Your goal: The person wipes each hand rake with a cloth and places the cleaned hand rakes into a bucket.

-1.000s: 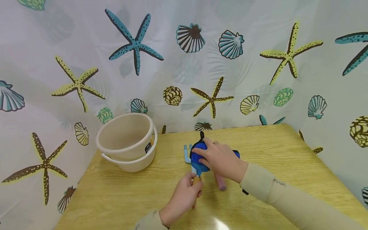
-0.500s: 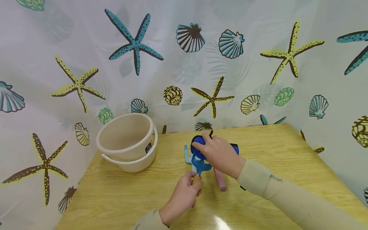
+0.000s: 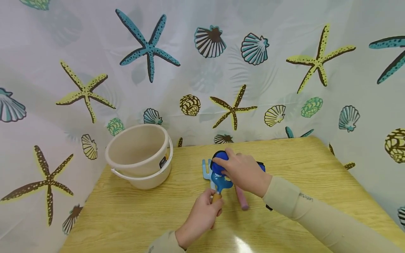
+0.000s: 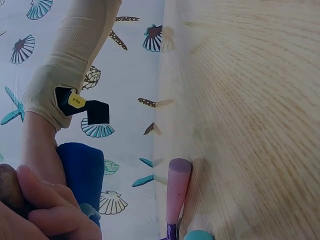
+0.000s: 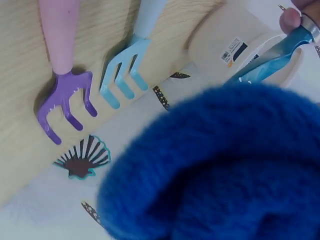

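My left hand (image 3: 202, 214) grips the wooden handle (image 3: 216, 198) of a garden trowel, whose glossy blue blade (image 3: 221, 181) points away from me. Over the upper blade, my right hand (image 3: 243, 172) holds a fluffy blue cloth (image 3: 219, 162) with black edging. The cloth hides the blade's tip. In the right wrist view, the trowel blade (image 5: 282, 55) runs in behind the cloth (image 5: 200, 135). Below the hands lie two small hand rakes: a light blue one (image 5: 127, 62) and a purple one (image 5: 67, 97) with a pink handle (image 3: 242, 199).
A cream bucket (image 3: 139, 172) with a white handle stands at the table's back left. The wood-grain table (image 3: 133, 221) ends against a hanging curtain (image 3: 196, 73) printed with starfish and shells. Another curtain side borders the right.
My right hand and the cloth have shifted slightly up the trowel, uncovering more of the blade. The cloth's black strap has dropped from sight. My left hand stays in place.
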`<control>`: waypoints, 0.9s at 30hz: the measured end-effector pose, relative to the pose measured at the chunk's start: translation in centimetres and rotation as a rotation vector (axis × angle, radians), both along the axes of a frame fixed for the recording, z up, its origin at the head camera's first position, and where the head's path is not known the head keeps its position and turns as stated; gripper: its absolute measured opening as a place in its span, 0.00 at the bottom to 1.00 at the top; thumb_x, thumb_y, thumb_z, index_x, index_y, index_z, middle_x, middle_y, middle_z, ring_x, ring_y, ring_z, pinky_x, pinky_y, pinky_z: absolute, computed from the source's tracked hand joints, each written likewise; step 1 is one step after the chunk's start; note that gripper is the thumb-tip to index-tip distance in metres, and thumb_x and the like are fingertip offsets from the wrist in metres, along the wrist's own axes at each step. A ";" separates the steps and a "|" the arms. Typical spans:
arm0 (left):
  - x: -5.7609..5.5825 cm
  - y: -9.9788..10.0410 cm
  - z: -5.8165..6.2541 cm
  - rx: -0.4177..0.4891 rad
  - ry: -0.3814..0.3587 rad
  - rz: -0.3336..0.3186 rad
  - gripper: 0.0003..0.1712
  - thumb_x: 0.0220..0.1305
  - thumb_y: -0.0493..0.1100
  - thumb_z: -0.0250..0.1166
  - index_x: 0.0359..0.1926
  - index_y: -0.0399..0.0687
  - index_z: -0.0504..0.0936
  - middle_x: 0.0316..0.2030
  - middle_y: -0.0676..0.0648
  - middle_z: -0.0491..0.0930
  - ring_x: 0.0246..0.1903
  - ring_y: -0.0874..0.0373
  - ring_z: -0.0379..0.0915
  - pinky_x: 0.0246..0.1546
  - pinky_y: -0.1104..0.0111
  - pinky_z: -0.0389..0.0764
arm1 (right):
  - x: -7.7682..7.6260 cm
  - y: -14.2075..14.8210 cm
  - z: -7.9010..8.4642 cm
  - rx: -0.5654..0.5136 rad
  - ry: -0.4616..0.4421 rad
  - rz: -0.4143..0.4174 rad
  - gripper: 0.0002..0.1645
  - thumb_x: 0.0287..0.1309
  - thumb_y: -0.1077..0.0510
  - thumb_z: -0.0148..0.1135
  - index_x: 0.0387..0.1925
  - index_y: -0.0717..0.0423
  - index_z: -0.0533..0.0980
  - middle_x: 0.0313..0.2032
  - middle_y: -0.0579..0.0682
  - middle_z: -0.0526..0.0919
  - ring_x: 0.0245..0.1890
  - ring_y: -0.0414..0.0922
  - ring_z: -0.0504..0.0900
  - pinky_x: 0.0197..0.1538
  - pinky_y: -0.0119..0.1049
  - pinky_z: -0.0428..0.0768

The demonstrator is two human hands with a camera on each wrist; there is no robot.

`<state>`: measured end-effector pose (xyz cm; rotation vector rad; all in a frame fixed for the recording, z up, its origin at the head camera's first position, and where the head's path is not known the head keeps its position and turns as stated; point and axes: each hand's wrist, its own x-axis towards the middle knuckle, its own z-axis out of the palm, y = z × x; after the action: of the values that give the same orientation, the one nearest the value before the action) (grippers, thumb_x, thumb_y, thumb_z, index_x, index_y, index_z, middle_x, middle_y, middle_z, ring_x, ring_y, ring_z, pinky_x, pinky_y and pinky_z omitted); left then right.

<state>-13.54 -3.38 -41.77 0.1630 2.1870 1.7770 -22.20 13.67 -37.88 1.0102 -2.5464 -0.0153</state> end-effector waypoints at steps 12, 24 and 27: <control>0.0 -0.1 0.1 0.014 -0.014 0.018 0.13 0.65 0.42 0.56 0.45 0.39 0.69 0.18 0.51 0.70 0.06 0.64 0.54 0.04 0.76 0.62 | 0.7 -1.0 1.8 0.065 0.146 0.027 0.29 0.48 0.58 0.71 0.55 0.46 0.76 0.45 0.63 0.75 0.11 0.43 0.64 0.11 0.33 0.71; 0.3 0.1 0.4 0.025 -0.011 0.015 0.12 0.65 0.44 0.57 0.43 0.41 0.72 0.16 0.51 0.69 0.05 0.64 0.51 0.03 0.75 0.59 | 1.4 -1.1 0.2 0.240 0.289 -0.047 0.09 0.57 0.60 0.63 0.41 0.54 0.79 0.33 0.59 0.70 0.10 0.43 0.60 0.09 0.29 0.67; 0.2 0.1 0.3 0.013 0.012 0.034 0.11 0.64 0.44 0.57 0.43 0.41 0.72 0.16 0.52 0.69 0.05 0.63 0.52 0.02 0.75 0.59 | 1.2 -0.8 0.7 0.210 0.307 -0.065 0.18 0.52 0.54 0.68 0.46 0.54 0.78 0.36 0.61 0.71 0.10 0.44 0.60 0.08 0.30 0.66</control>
<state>-13.33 -3.25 -41.49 0.1409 2.1992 1.8138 -21.05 12.85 -37.17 0.9185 -2.3268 -0.4306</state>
